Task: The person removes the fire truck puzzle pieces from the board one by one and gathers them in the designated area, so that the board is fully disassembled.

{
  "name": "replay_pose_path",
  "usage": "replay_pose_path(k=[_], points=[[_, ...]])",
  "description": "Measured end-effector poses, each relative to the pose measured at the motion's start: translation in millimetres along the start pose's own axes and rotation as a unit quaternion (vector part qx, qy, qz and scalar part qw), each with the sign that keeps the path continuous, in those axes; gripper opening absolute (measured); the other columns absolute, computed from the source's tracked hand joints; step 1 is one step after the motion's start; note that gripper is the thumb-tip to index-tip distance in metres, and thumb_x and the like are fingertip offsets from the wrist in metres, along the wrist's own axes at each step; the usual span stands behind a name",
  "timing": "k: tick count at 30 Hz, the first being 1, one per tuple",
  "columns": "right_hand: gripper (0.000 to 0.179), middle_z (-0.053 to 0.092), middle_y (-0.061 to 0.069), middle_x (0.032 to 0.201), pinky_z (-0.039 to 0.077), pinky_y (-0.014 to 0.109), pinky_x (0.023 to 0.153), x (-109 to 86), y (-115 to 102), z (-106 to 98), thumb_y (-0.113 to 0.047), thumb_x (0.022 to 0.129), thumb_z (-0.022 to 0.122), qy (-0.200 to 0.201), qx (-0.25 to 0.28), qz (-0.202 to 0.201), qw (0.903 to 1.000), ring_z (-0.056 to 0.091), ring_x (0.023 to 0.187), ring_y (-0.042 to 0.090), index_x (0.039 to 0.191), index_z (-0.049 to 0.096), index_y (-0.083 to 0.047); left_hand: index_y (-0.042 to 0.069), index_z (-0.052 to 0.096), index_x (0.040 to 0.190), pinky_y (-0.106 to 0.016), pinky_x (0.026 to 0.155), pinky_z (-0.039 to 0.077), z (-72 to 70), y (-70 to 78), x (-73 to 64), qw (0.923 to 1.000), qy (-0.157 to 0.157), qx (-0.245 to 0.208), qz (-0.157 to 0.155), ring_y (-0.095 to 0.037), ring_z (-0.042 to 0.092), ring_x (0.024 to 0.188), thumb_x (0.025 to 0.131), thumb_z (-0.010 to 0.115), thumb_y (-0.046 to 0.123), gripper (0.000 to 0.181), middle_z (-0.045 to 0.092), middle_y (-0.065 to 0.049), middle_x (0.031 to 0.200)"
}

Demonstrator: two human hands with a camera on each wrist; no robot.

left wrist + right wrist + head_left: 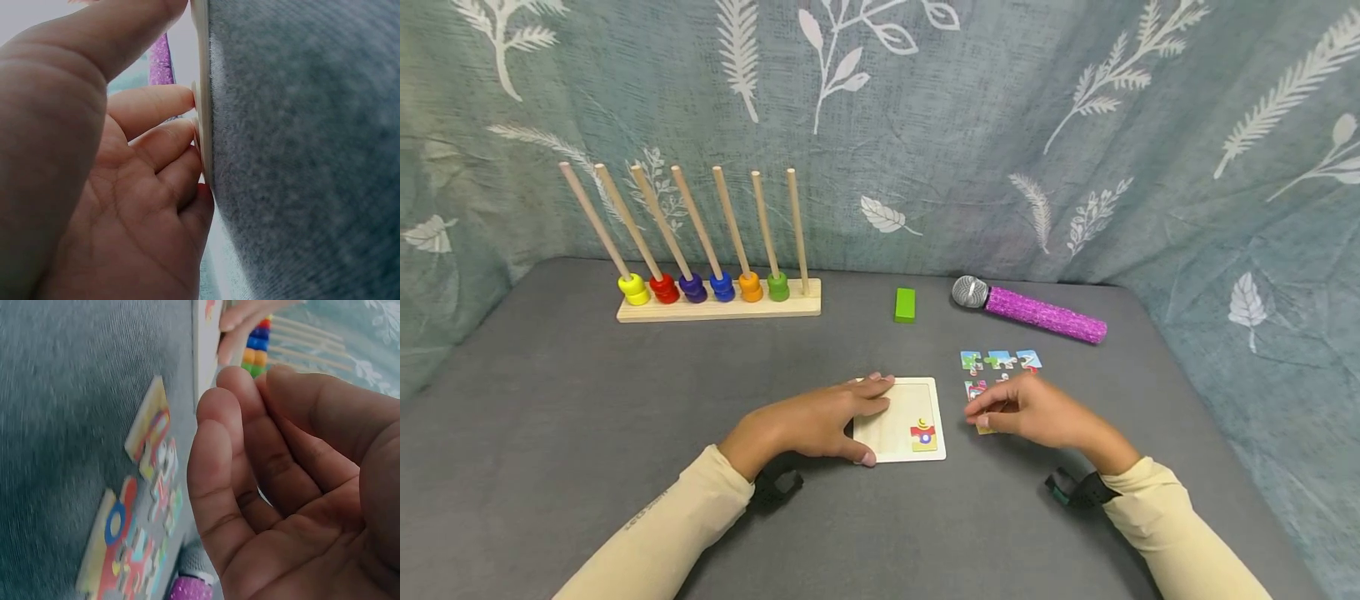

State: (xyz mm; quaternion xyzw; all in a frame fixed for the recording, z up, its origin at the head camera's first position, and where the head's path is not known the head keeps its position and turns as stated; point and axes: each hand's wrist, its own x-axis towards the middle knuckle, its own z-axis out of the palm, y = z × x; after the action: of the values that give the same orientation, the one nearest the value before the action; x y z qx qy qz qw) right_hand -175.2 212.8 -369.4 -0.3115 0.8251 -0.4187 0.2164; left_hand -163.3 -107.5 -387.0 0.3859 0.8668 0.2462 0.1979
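My left hand [827, 421] rests on the left part of a square wooden puzzle board [904, 404], fingers over its surface and thumb at the near edge. One red and yellow jigsaw piece [923, 440] lies in the board's near right corner. To the right, my right hand [1033, 408] hovers over several loose jigsaw pieces [972, 360], partly covering the nearer ones. In the right wrist view its fingers bend loosely, with nothing visible between fingers and thumb. A yellow-edged piece [147, 434] lies on the table close to those fingertips.
A wooden peg stand [722, 310] with coloured rings stands at the back left. Behind the board lies a green block [905, 305]. A microphone with a glittery purple handle [1045, 315] lies behind the loose pieces. A patterned cloth [940, 167] hangs along the table's back edge.
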Motion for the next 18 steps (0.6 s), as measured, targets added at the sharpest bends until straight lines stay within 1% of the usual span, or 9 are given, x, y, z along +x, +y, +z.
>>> replay_pose_path(k=[3,5,9,14,18], points=[[0.019,0.072,0.009,0.102,0.054,0.028,0.080,3.8,-2.2,6.6,-0.001,0.091,0.065,-0.023,0.013,-0.009,0.9996,0.068,0.092,0.016,0.109,0.071,0.004,-0.004,0.042,0.144,-0.043,0.115,0.018,-0.5,0.7,-1.6,1.0000,0.000,0.001,-0.002,-0.028,0.014,0.146,0.086,0.075,0.030,0.075,0.021,-0.012,0.159],[0.020,0.072,0.009,0.103,0.054,0.028,0.081,5.5,-3.1,10.0,-0.002,0.092,0.065,-0.027,0.007,-0.018,0.9994,0.067,0.092,0.014,0.110,0.071,0.003,-0.004,0.042,0.144,-0.043,0.115,0.018,-1.3,1.7,-0.2,1.0000,-0.002,-0.001,-0.004,-0.028,0.014,0.146,0.086,0.075,0.030,0.075,0.020,-0.011,0.159],[0.020,0.072,0.007,0.103,0.054,0.029,0.080,10.7,-6.2,15.9,-0.002,0.092,0.065,-0.019,0.003,-0.025,0.9995,0.066,0.092,0.013,0.111,0.071,0.002,-0.004,0.041,0.145,-0.044,0.115,0.018,-2.4,2.4,1.1,0.9999,-0.005,-0.003,-0.012,-0.028,0.013,0.146,0.086,0.075,0.030,0.076,0.020,-0.011,0.160],[0.022,0.072,0.007,0.103,0.054,0.027,0.078,14.8,-10.7,19.4,-0.002,0.092,0.065,-0.009,-0.001,-0.017,0.9998,0.066,0.091,0.012,0.112,0.071,0.001,-0.003,0.042,0.144,-0.044,0.115,0.019,-2.5,2.1,1.1,0.9999,-0.006,-0.003,-0.016,-0.028,0.013,0.146,0.086,0.076,0.030,0.076,0.020,-0.011,0.159],[0.022,0.072,0.006,0.103,0.054,0.026,0.077,18.3,-13.1,21.4,-0.001,0.091,0.065,-0.005,-0.004,-0.027,0.9996,0.066,0.090,0.011,0.113,0.071,0.002,-0.002,0.042,0.145,-0.043,0.115,0.019,-2.1,2.3,1.4,0.9999,-0.006,-0.001,-0.016,-0.027,0.013,0.146,0.086,0.076,0.031,0.075,0.020,-0.010,0.159]])
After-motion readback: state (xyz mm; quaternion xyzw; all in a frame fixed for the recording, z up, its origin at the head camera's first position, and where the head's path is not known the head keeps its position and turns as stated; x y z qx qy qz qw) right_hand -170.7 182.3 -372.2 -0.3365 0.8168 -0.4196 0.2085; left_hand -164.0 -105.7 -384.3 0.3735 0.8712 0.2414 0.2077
